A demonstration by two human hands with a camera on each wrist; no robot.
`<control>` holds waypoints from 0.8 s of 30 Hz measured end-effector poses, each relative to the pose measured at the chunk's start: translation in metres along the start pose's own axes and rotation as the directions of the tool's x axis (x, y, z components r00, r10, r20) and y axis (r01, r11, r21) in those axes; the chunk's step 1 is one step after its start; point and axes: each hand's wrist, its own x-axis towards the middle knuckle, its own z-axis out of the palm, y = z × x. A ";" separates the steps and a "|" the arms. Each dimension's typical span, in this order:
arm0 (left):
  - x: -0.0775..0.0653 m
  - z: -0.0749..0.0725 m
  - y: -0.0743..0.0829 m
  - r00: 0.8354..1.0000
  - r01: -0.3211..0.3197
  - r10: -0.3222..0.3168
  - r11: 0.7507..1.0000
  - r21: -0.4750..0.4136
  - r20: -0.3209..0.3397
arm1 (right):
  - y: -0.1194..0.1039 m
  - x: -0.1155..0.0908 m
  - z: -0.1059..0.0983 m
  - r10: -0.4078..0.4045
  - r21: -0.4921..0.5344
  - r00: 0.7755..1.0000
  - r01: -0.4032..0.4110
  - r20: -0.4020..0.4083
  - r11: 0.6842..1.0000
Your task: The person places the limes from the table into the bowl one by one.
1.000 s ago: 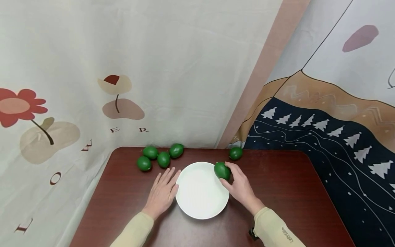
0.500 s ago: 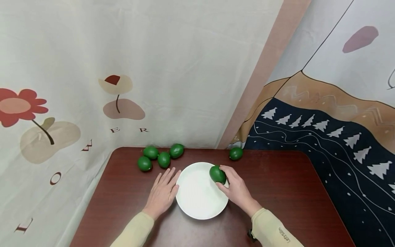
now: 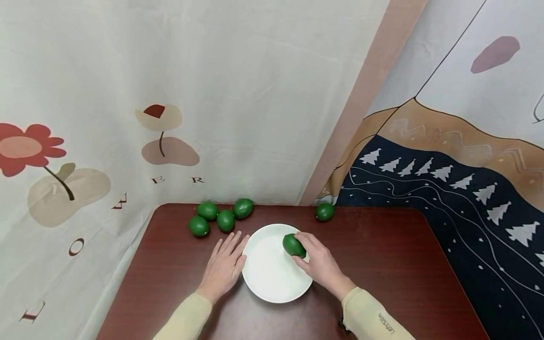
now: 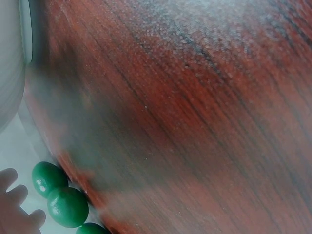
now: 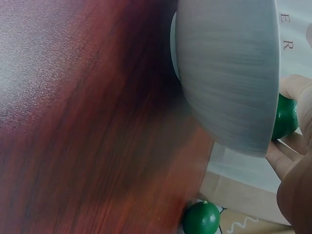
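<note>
- Filling the head view: printed curtains (image 3: 255, 94), reddish-brown table (image 3: 382, 264); right hand (image 3: 322, 264) pinching a lime (image 3: 292, 245) above a white bowl (image 3: 272, 278), left hand (image 3: 223, 269) straight-fingered at its rim.
- Left wrist: table dark-streaked; other limes (image 4: 68, 207).
- Right wrist: held lime glossy, deep green, partly hidden.

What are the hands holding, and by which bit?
The right hand holds a green fruit by its far and near sides, between fingers and thumb. The left hand grips nothing.

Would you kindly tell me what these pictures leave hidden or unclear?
Head view: the held fruit, partly hidden by the right hand; a dark object, partly behind the right sleeve.
Left wrist view: lowest fruit, cut off by the bottom edge.
Right wrist view: lower part of the held fruit, hidden by the bowl.
</note>
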 end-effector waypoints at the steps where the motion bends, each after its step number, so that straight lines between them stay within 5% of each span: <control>1: 0.000 0.000 0.000 1.000 0.002 -0.002 1.000 0.001 0.002 | 0.000 0.000 0.000 -0.003 -0.003 1.000 0.003 0.005 1.000; 24: 0.000 0.002 0.000 1.000 0.011 -0.011 1.000 0.000 0.005 | 0.001 -0.007 0.017 -0.148 -0.145 0.989 0.148 0.010 0.978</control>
